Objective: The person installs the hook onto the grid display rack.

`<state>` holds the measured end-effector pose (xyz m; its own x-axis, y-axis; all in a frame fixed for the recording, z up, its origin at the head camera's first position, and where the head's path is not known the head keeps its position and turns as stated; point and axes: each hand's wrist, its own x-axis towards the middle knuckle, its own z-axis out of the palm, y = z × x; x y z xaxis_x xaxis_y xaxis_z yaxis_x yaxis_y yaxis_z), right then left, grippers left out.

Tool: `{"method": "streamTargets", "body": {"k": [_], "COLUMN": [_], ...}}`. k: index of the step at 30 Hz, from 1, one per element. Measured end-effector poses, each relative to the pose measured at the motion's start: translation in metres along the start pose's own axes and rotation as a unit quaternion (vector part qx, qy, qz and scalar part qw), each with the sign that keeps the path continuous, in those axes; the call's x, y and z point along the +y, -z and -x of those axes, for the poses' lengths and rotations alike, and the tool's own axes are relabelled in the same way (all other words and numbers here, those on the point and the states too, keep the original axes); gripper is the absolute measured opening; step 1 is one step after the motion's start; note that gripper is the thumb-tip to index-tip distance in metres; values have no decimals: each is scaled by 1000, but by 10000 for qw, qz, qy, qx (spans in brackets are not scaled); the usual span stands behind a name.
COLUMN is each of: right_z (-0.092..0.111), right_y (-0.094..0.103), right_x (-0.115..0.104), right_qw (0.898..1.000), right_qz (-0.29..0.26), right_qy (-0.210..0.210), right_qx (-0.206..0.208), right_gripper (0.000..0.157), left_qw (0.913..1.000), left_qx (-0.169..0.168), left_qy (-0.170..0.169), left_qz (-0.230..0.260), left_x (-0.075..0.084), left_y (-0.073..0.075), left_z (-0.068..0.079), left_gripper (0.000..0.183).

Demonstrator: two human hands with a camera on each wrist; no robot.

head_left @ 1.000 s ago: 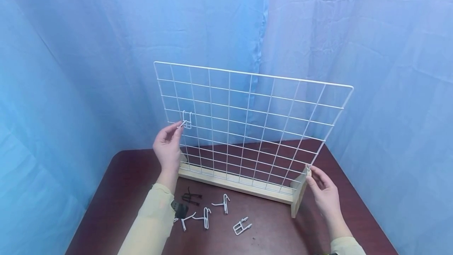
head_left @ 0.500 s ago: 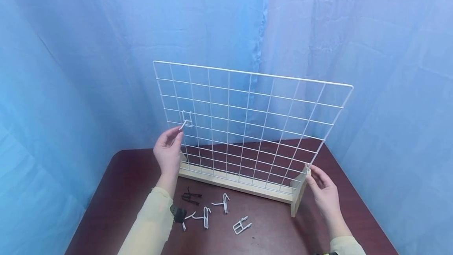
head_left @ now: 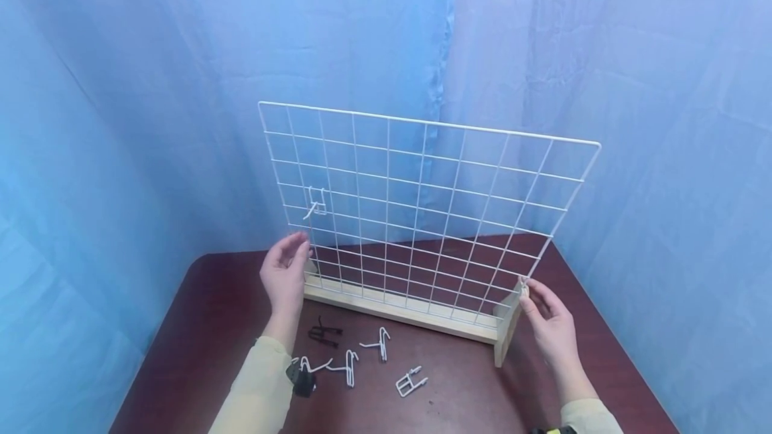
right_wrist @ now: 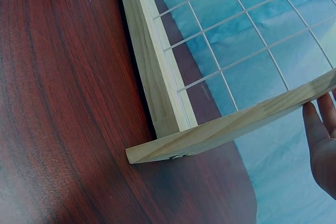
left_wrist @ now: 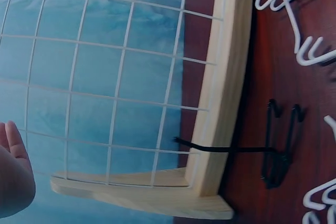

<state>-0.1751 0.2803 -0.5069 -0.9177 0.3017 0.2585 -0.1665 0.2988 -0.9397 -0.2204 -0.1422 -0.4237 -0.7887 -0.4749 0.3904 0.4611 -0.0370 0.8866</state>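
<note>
A white wire grid panel (head_left: 425,124) stands in a wooden base (head_left: 398,312). On its left side hangs a white wire hook (head_left: 315,206), its prong sticking out toward me. My left hand (head_left: 283,272) is just below that hook, apart from it, fingers loosely bent and holding nothing; in the left wrist view its fingertips (left_wrist: 16,140) show at the left edge. With thumb and fingers, my right hand (head_left: 551,320) pinches the top of the base's right end board (head_left: 506,333). The right wrist view has those fingers at the upper end of the board.
On the dark red table (head_left: 211,327), in front of the base, lie a black hook (left_wrist: 275,153), several white hooks (head_left: 350,370) and a white double-pronged piece (head_left: 412,382). Blue curtains (head_left: 181,86) hang behind and at both sides.
My left hand has let go of the white hook's prong and moved down; the hook stays on the grid. The right hand keeps its hold on the end board.
</note>
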Motion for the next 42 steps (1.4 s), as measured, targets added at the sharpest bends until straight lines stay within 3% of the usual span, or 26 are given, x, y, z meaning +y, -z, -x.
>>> {"method": "streamTargets", "body": {"k": [8,21,26,34,42], "right_z": [-1,-2,-1,-1,-1], "right_y": [0,0,0,0,0], "right_x": [0,0,-1,1,2], "right_qw": [10000,10000,9999,10000,10000], "right_qz": [10,37,130,50,55], "right_qy": [-3,-61,-70,-9,-7], "right_qx": [56,24,18,-8,-15], "right_gripper": [40,41,42,41,41], "left_qw": [9992,9929,9919,9907,9883], "left_qx": [-52,-207,-295,-450,-535], "left_qy": [313,630,700,769,823], "left_qz": [-224,-987,-1016,-1023,-1163], "left_x": [-43,-64,-65,-48,-48], "left_y": [18,35,41,46,58], "left_z": [16,44,51,61,63], "left_gripper": [27,26,28,28,29]}}
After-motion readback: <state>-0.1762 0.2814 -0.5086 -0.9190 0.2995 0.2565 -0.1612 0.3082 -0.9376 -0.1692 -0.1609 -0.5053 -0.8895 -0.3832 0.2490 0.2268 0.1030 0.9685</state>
